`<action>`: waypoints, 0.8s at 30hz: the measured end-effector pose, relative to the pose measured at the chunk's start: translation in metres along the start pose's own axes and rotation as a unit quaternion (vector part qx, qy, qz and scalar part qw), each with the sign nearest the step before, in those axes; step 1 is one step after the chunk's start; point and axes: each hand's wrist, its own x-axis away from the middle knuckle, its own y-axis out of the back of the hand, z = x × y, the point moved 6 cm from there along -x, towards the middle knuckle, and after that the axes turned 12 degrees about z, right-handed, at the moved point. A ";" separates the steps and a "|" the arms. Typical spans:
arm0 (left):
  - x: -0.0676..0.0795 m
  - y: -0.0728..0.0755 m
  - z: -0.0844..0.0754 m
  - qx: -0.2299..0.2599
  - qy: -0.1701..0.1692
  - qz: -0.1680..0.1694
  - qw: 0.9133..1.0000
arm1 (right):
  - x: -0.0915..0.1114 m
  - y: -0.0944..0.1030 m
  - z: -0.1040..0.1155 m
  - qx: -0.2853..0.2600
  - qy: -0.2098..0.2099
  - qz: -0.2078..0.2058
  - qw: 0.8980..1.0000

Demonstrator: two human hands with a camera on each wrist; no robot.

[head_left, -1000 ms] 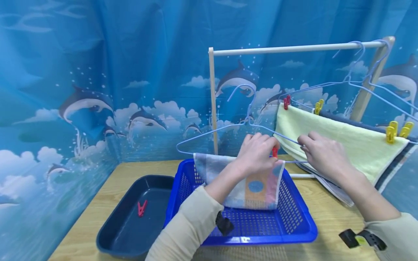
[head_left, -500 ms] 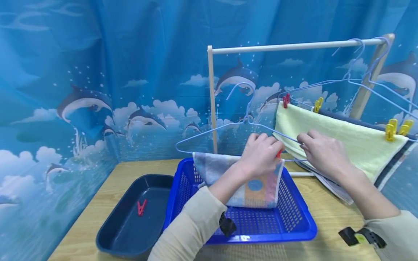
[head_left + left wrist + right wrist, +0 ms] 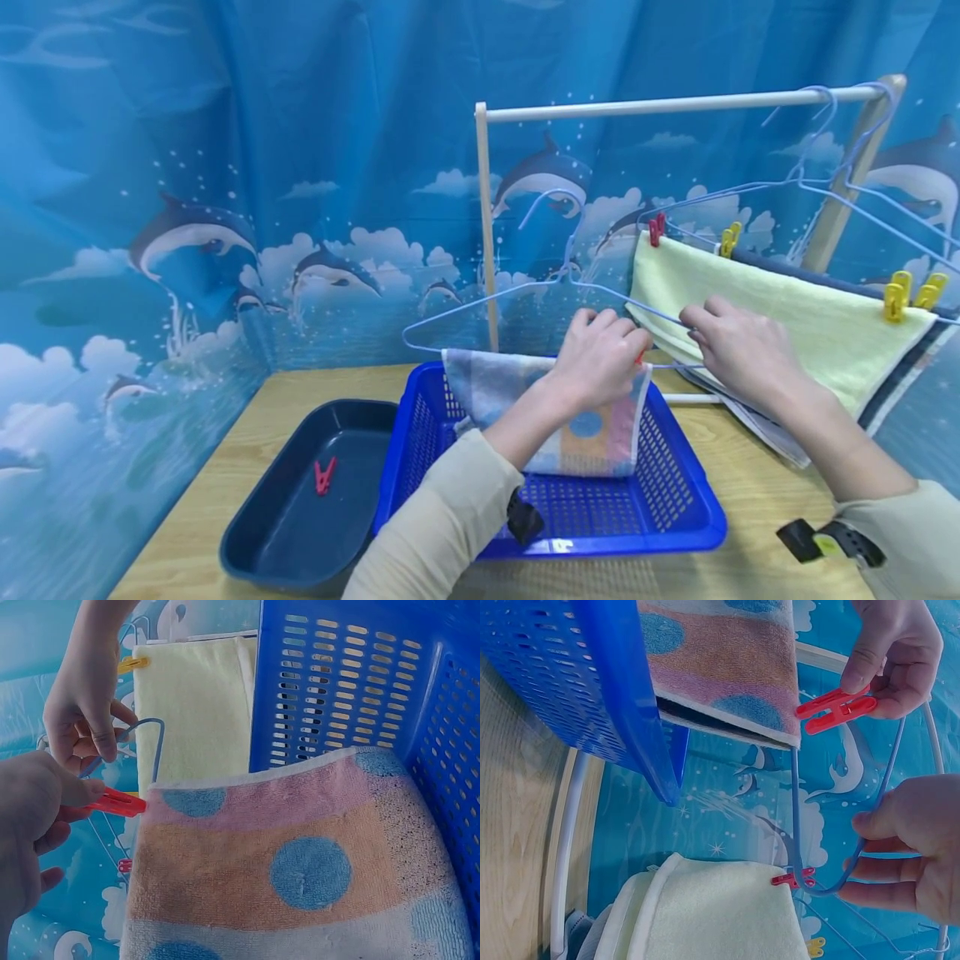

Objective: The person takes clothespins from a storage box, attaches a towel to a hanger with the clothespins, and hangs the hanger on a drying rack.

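Note:
A patterned towel [image 3: 588, 446] with blue dots hangs folded over the lower bar of a blue wire hanger [image 3: 495, 298]. My left hand [image 3: 600, 354] pinches a red clothespin [image 3: 836, 709] between thumb and fingers. The clothespin's tip is right at the towel's top corner edge in both wrist views. With curled fingers my right hand [image 3: 742, 350] holds the hanger near its right corner; in the right wrist view the wire bend passes between thumb and fingers. In the head view my left hand hides most of the clothespin.
Below the towel stands a blue perforated basket [image 3: 600, 546]. Left of it, a dark tray [image 3: 300, 550] holds one red clothespin [image 3: 325, 477]. A wooden rack [image 3: 675, 106] stands behind; pale yellow and dark towels [image 3: 765, 312] hang at right with red and yellow clothespins [image 3: 895, 297].
My left hand has shifted slightly right along the towel's top edge with the red clothespin, which is now more hidden in the head view. My right hand keeps its hold on the hanger.

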 end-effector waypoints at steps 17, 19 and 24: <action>-0.011 -0.011 -0.003 0.001 0.019 0.042 0.999 | -0.002 0.002 0.004 0.005 0.003 0.001 1.000; -0.013 -0.010 -0.005 -0.012 0.016 0.035 0.999 | -0.002 0.003 0.004 0.006 0.004 -0.003 1.000; -0.015 -0.012 -0.006 -0.012 0.026 0.049 0.998 | -0.001 0.002 0.004 0.007 0.003 -0.001 1.000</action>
